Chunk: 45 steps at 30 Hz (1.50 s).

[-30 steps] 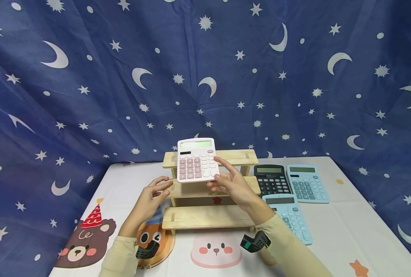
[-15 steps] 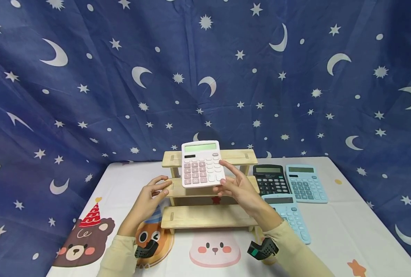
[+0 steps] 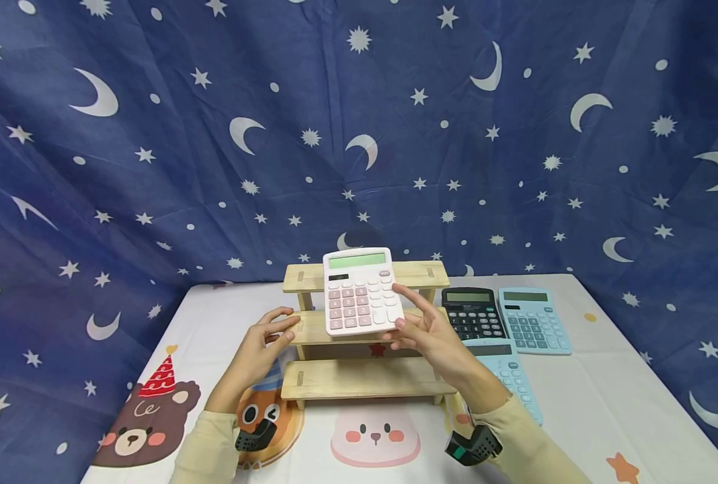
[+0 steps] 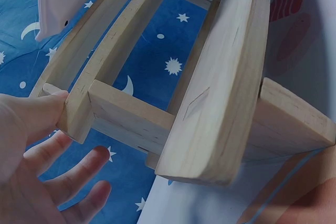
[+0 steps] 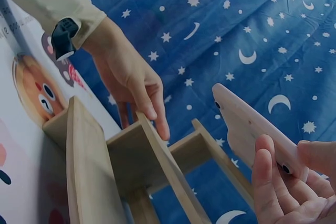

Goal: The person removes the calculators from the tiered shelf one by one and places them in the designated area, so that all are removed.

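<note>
My right hand grips a white-and-pink calculator by its lower right corner. The calculator is tilted, its green display and keys facing me, in front of the upper boards of a three-step wooden display shelf. In the right wrist view the calculator shows its edge and back, with fingertips curled behind it. My left hand pinches the left end of the middle board. The left wrist view shows my left hand with thumb and forefinger at that board's end, other fingers loose.
Right of the shelf lie a black calculator, a blue calculator and a second blue calculator, partly hidden by my right arm. A white cloth with cartoon animals covers the table. A dark blue star-and-moon curtain hangs behind.
My right hand has moved the white-and-pink calculator right and slightly down, towards me. My left hand has stayed on the middle board's end.
</note>
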Each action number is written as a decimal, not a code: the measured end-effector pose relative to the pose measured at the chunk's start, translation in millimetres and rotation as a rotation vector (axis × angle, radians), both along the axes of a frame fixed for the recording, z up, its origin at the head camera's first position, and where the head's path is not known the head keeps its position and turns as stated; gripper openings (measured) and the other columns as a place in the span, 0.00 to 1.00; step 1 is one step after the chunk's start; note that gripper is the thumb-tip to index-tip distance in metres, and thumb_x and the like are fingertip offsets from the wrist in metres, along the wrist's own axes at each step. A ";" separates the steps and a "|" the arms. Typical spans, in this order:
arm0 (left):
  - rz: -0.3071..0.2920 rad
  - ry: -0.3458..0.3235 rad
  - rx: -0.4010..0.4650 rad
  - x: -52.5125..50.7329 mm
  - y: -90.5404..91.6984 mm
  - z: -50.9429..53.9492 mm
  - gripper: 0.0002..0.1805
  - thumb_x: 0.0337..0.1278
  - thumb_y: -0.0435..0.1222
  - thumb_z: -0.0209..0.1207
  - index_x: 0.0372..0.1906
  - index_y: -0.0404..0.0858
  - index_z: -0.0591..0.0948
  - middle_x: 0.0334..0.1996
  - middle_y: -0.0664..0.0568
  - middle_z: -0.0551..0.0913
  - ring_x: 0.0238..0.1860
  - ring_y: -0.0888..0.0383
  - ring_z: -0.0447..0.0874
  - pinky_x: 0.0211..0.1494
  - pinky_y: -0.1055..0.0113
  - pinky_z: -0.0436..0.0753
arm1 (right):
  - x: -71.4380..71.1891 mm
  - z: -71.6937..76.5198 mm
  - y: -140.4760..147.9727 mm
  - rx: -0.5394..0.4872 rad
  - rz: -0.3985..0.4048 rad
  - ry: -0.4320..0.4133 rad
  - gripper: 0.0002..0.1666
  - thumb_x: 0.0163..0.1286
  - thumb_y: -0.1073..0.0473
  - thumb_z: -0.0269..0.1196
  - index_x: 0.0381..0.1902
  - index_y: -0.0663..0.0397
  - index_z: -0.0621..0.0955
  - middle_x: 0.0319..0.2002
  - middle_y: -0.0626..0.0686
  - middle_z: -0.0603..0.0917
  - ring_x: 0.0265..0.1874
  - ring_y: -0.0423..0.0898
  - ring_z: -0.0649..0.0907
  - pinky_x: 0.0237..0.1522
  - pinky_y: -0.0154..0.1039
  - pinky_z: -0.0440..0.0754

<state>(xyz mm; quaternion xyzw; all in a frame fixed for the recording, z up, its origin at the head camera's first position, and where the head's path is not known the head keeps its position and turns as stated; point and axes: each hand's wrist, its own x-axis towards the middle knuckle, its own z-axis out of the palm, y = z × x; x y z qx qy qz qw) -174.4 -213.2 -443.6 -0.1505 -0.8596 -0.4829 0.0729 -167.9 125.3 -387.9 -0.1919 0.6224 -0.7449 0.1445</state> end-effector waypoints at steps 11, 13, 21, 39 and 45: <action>-0.001 -0.001 -0.007 0.3 -1.5 -0.8 0.20 0.71 0.33 0.58 0.64 0.30 0.79 0.69 0.37 0.73 0.70 0.37 0.71 0.60 0.53 0.82 | 1.9 -4.3 14.5 0.000 -0.028 0.024 0.41 0.77 0.66 0.55 0.81 0.51 0.52 0.43 0.46 0.90 0.37 0.39 0.90 0.41 0.33 0.87; -0.003 -0.001 -0.008 0.3 -1.4 -0.4 0.20 0.71 0.33 0.58 0.64 0.30 0.79 0.69 0.37 0.73 0.70 0.37 0.72 0.60 0.53 0.82 | 2.7 -4.3 17.0 -0.001 -0.032 0.031 0.41 0.77 0.66 0.55 0.81 0.52 0.52 0.44 0.46 0.90 0.37 0.39 0.90 0.40 0.32 0.87; -0.003 -0.010 -0.006 0.7 -0.7 1.2 0.20 0.71 0.33 0.58 0.64 0.30 0.79 0.69 0.37 0.73 0.71 0.37 0.71 0.61 0.53 0.82 | 6.2 -5.6 26.9 -0.003 -0.034 0.039 0.43 0.77 0.66 0.55 0.82 0.53 0.49 0.46 0.46 0.89 0.38 0.40 0.90 0.41 0.33 0.87; -0.011 -0.002 0.019 -0.1 -0.1 0.3 0.21 0.70 0.32 0.59 0.63 0.28 0.79 0.68 0.34 0.73 0.70 0.36 0.71 0.59 0.61 0.82 | 16.9 -11.2 47.3 0.010 -0.053 0.077 0.43 0.77 0.67 0.55 0.82 0.57 0.48 0.47 0.45 0.90 0.38 0.39 0.90 0.42 0.34 0.88; -0.012 -0.003 0.015 0.4 -0.4 0.1 0.21 0.71 0.33 0.58 0.63 0.28 0.79 0.68 0.35 0.73 0.70 0.37 0.71 0.60 0.60 0.82 | 21.5 -13.5 56.1 0.011 -0.070 0.068 0.43 0.77 0.67 0.55 0.82 0.54 0.48 0.47 0.46 0.90 0.38 0.39 0.90 0.41 0.33 0.87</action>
